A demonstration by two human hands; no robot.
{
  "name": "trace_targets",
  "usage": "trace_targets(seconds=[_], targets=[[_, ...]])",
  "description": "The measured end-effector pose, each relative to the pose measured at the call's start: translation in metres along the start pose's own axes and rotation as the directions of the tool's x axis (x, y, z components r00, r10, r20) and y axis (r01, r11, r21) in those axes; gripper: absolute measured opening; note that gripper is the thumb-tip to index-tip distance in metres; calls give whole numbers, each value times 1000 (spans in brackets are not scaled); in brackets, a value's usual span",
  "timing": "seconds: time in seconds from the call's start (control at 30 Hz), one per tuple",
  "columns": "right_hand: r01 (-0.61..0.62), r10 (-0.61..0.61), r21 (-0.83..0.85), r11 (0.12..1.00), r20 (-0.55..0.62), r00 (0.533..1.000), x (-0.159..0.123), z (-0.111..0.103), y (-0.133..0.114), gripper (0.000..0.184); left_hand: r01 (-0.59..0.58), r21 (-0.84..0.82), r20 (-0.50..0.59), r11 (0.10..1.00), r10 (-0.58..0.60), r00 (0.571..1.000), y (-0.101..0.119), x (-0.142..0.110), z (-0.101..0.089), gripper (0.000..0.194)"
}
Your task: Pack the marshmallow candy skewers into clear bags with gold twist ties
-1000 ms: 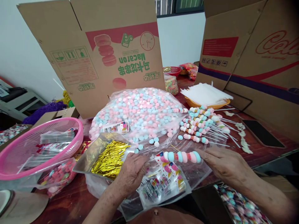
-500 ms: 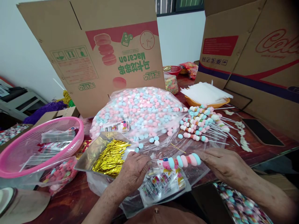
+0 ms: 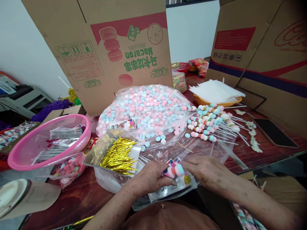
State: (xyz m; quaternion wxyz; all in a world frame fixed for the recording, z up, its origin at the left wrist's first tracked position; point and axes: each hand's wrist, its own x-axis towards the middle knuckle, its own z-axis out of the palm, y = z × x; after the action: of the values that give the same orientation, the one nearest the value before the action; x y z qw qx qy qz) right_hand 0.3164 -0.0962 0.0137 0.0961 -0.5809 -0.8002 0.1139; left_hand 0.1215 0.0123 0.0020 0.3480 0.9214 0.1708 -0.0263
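A marshmallow skewer with pink and blue pieces points its rounded end towards me, partly inside a clear printed bag. My left hand is closed around it. Close by on the right, my right hand has its fingers bent together at the candy's end; what the fingertips pinch is hidden. Under both hands lies a stack of clear printed bags. To the left, a metal tray holds gold twist ties. A single gold tie rests on the plastic sheet beyond my hands.
Behind sits a big bag of loose marshmallows. Finished skewers, a basket of white sticks and a phone are at right. A pink basket and a lidded cup stand left. Cartons wall the back.
My hands have come closer together. The skewer has turned from lying sideways to pointing its end at me, and my left hand now wraps round it. The view has shifted slightly.
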Motion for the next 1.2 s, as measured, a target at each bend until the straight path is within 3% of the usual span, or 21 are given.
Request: trace_targets(seconds=[0.1, 0.2, 0.27, 0.37, 0.43, 0.53, 0.6, 0.67, 0.77, 0.87, 0.9, 0.97, 1.03, 1.07, 1.13, 1.2], targets=[[77, -74, -51, 996, 53, 996, 11, 8, -6, 13, 19, -136, 8, 991, -18, 1000, -1, 6, 14, 33], [125, -128, -83, 989, -27, 991, 13, 10, -1, 11, 80, -296, -36, 952, -95, 995, -4, 6, 20, 42], [133, -142, -89, 987, -112, 983, 9, 7, 5, 13, 112, -443, -14, 889, -131, 991, -6, 1, 15, 66], [175, -178, -34, 984, -154, 972, 2, 6, 10, 21, 171, -529, 128, 832, -121, 984, -11, -9, -2, 104], [207, -202, 15, 978, -160, 966, -1, 9, 8, 25, 233, -402, 225, 885, -151, 963, -14, -17, -15, 95], [235, -221, 51, 971, -194, 956, -2, 11, 3, 27, 311, -158, 326, 937, -248, 912, -16, -25, -25, 52], [251, -235, 54, 966, -216, 948, 0, 9, 2, 27, 358, -158, 353, 920, -286, 891, -14, -27, -21, 38], [260, -247, 43, 965, -206, 947, 3, 7, 1, 27, 413, -296, 370, 861, -296, 881, -11, -24, -12, 33], [259, -252, 23, 966, -159, 955, 14, 13, -6, 25, 447, -475, 400, 758, -266, 877, -2, -13, 6, 30], [275, -266, 54, 960, -134, 955, 26, 30, -18, 15, 387, -526, 356, 757, -218, 909, 4, 1, 16, 25], [286, -275, 75, 955, -133, 952, 30, 36, -21, 12, 345, -546, 313, 763, -197, 929, 4, 2, 14, 26], [286, -270, 113, 951, -139, 953, 32, 42, -21, 13, 278, -577, 194, 768, -202, 960, 0, -2, 4, 46], [263, -239, 139, 955, -170, 956, 31, 39, -16, 18, 264, -566, 86, 781, -263, 961, -8, -16, -13, 72], [255, -225, 147, 956, -197, 954, 29, 35, -13, 21, 287, -505, 50, 814, -305, 951, -12, -25, -21, 74], [259, -218, 147, 955, -246, 944, 26, 24, -6, 25, 311, -464, 151, 830, -272, 950, -19, -42, -32, 58], [271, -230, 133, 954, -259, 938, 25, 14, -4, 25, 338, -548, 297, 765, -200, 934, -21, -51, -32, 46]])
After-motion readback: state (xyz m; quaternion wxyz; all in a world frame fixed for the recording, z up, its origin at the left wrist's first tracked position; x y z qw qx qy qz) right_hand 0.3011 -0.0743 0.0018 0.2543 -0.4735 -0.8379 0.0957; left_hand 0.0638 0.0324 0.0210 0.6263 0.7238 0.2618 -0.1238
